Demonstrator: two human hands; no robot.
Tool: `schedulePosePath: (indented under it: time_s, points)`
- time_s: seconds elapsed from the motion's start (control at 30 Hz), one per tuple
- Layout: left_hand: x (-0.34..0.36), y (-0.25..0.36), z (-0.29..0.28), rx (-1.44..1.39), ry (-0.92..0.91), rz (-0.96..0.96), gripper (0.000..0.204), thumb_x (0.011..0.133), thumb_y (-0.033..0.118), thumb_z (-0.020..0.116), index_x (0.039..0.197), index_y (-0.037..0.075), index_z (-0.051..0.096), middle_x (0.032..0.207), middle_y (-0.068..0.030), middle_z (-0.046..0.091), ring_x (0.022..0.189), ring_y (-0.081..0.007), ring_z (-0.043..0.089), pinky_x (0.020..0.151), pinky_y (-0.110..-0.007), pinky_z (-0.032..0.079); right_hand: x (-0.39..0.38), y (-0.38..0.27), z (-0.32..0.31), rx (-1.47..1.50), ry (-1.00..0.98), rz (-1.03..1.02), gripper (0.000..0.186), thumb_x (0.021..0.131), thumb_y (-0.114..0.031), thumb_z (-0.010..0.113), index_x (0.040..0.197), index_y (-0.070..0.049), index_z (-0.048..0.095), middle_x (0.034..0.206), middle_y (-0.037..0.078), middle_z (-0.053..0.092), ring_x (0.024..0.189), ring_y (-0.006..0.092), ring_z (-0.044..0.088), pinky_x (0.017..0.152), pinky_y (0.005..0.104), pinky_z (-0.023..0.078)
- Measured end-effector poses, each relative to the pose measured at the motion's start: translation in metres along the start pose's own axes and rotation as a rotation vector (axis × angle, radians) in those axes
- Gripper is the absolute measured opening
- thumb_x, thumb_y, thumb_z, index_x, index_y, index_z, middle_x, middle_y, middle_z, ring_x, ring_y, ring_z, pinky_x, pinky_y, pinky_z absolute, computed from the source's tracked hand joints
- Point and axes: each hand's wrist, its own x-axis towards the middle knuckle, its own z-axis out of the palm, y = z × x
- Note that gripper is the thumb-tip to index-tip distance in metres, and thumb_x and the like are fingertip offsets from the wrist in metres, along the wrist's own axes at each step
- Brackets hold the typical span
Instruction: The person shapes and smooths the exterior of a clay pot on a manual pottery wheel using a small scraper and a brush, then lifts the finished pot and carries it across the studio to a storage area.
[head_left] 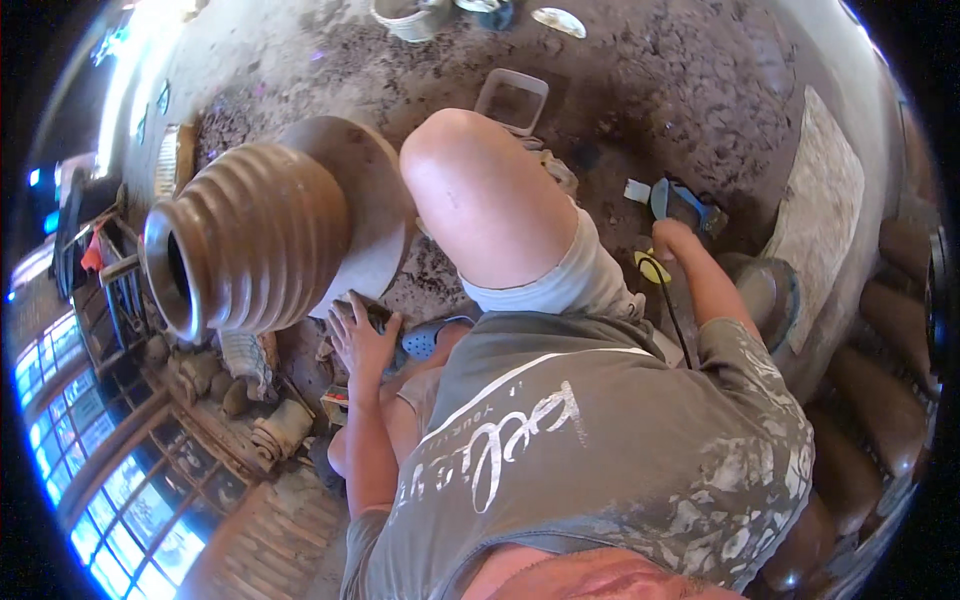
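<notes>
Ribbed clay pot (265, 240), broad footing.
We judge the round disc (378, 190) steadies it; left hand (364, 342) splayed open nearby; whether the right hand (674, 239) grips, we cannot tell.

A brown, ribbed clay pot (265, 235) with an open, rimmed mouth (178, 268) is seated on a round disc (378, 190), beyond and left of the left hand (364, 343). A blue object (690, 205) is located just beyond the right hand (673, 240).
</notes>
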Motion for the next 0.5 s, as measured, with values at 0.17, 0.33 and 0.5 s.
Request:
schedulePosePath:
  time_s: [0.17,0.33,0.5]
  points:
    - [-0.01,0.047,-0.01,0.011,-0.009,0.15,0.102,0.087,0.06,0.071,0.164,0.008,0.027,0.164,-0.0334,0.024,0.156,-0.0465,0.018,0.119,-0.065,0.024,0.019,0.021,-0.028,0.209,0.513,0.089,0.022,0.077,-0.012,0.072,0.095,-0.001,0.077,0.106,0.024,0.074,0.101,0.0412,0.072,0.084,0.0502,0.058]
    - [-0.018,0.018,0.004,-0.298,0.118,0.226,0.099,0.088,0.06,0.07,0.161,0.005,0.031,0.164,-0.0282,0.03,0.153,-0.0436,0.028,0.121,-0.058,0.028,0.018,0.056,-0.046,0.355,0.386,0.281,0.035,0.095,-0.028,0.058,0.119,-0.008,0.072,0.122,0.024,0.07,0.115,0.0417,0.067,0.093,0.0517,0.054]
    - [0.031,-0.064,0.019,-0.067,0.164,-0.164,0.098,0.09,0.065,0.062,0.162,0.006,0.03,0.163,-0.0278,0.034,0.151,-0.0438,0.031,0.119,-0.053,0.034,0.062,0.093,0.032,0.103,0.492,0.309,0.029,0.102,-0.023,0.049,0.121,-0.009,0.065,0.124,0.019,0.068,0.114,0.0401,0.068,0.093,0.0526,0.057]
